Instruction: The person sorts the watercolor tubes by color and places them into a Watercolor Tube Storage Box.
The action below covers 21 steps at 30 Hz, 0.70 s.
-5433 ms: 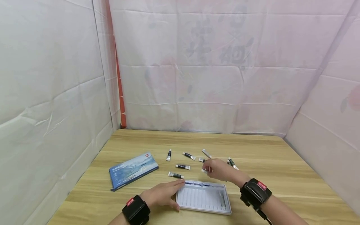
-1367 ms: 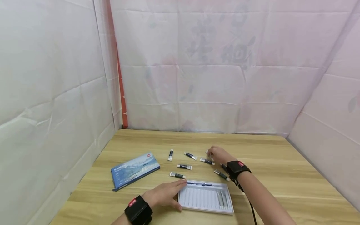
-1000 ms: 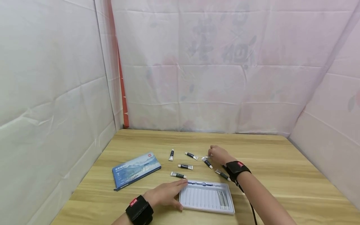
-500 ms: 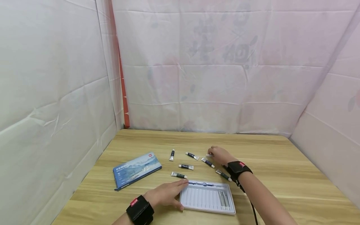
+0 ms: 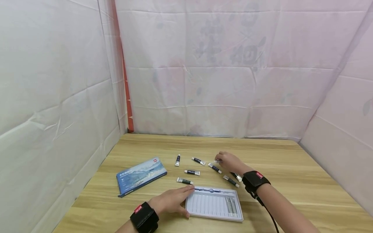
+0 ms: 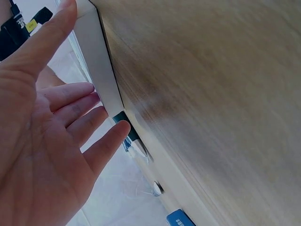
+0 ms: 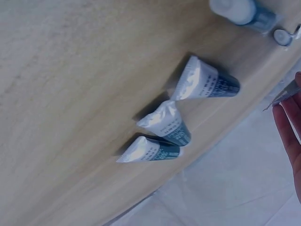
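My left hand [image 5: 172,201] lies at the left side of a white plastic tray [image 5: 188,215], fingertips at its upper corner and thumb at the lower one. In the left wrist view its fingers are spread along the tray's wall [image 6: 96,56]. The tray has narrow slots; two silver paint tubes [image 5: 231,207] lie in the right ones, and a blue paintbrush [image 5: 207,190] lies along the top. Farther back, my right hand [image 5: 230,161] pinches a paint tube [image 7: 288,92], mostly hidden by the fingers. Just in front lies a dark-labelled paint tube [image 5: 214,168].
Several more paint tubes lie scattered on the wooden table [image 5: 151,147], including one green-labelled tube [image 5: 185,181] near the tray's upper-left corner and another [image 5: 231,181] beyond its upper-right corner. A blue paint box [image 5: 141,177] lies at left. White sheets [image 5: 215,81] hang around the table.
A second tube has come to lie in the tray. My right hand has moved back to the far tube and now pinches it; the neighbouring tube has turned. My left hand stays put.
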Tool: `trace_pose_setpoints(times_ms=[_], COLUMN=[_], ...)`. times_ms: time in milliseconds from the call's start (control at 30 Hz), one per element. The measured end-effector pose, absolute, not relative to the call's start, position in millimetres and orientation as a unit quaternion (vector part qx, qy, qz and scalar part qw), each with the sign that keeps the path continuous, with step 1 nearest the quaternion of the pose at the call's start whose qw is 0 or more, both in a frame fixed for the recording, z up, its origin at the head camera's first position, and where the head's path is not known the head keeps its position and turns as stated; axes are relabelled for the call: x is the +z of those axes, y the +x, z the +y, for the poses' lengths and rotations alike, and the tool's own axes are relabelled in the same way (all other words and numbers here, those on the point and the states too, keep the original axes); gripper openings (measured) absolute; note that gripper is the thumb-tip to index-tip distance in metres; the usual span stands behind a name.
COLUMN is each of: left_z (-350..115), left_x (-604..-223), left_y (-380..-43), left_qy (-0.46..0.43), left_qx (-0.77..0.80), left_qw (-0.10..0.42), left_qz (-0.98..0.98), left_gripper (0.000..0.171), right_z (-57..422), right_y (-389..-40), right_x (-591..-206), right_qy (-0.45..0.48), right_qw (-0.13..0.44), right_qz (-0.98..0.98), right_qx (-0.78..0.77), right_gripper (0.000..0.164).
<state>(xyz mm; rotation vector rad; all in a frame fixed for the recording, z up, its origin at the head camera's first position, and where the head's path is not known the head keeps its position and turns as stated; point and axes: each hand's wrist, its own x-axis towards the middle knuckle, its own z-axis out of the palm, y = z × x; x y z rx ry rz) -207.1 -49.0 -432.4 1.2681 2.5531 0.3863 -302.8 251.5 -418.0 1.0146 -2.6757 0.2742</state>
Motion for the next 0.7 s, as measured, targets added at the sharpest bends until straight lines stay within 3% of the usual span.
trace_pose_setpoints(times_ms=[700], left_z=[-47.1], left_x=[-424.2], left_y=[-202.3], left_qy=[0.453], left_qx=[0.119], left_qw=[0.118], left_qz=[0.876], left_gripper=[0.079], right_z=[235.7], right_y=[-227.8], right_x=[-394.1], right_qy=[0.416], right_qw=[0.126], right_qz=[-0.893], right_qx=[0.113], right_gripper=[0.022])
